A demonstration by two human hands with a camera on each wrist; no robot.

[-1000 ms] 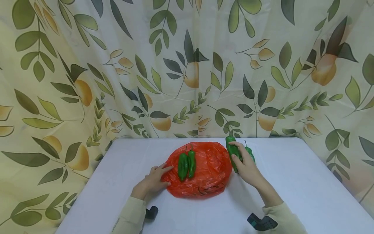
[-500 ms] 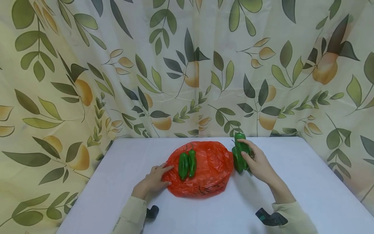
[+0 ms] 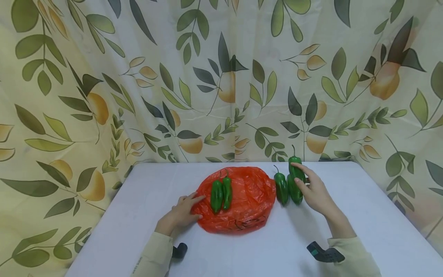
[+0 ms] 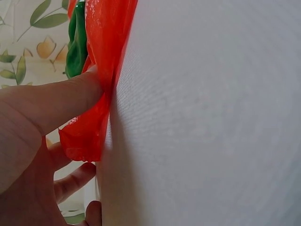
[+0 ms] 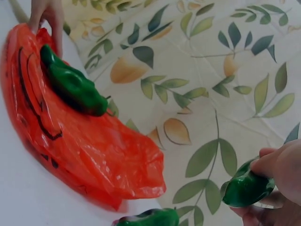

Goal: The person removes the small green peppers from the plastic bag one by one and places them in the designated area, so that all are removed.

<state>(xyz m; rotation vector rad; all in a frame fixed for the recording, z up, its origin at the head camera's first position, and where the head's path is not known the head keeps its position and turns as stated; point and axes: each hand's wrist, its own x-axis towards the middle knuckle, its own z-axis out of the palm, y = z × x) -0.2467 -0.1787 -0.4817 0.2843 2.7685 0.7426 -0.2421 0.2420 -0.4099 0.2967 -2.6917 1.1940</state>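
A green pepper (image 3: 297, 168) is held upright-tilted between the thumb and fingers of my right hand (image 3: 317, 195). In the head view it overlaps one of two other peppers, the nearer-left of which is a long green pepper (image 3: 281, 188) beside the bag. The right wrist view shows the gripped green pepper (image 5: 248, 188) at lower right. A crumpled red plastic bag (image 3: 250, 196) lies flat, with two green peppers (image 3: 217, 196) side by side on it. At its left edge rests my left hand (image 3: 181, 213), fingers spread, the thumb (image 4: 70, 99) straight against the red plastic.
A white-topped table (image 3: 235, 257) carries everything. Behind and along the sides hangs a curtain (image 3: 214, 84) printed with leaves and fruit. Dark wrist cameras (image 3: 325, 253) sit at both sleeves.
My right hand has moved right with the pepper, from the bag's right edge to over the loose peppers, which now show more fully. My left hand and the bag have stayed put.
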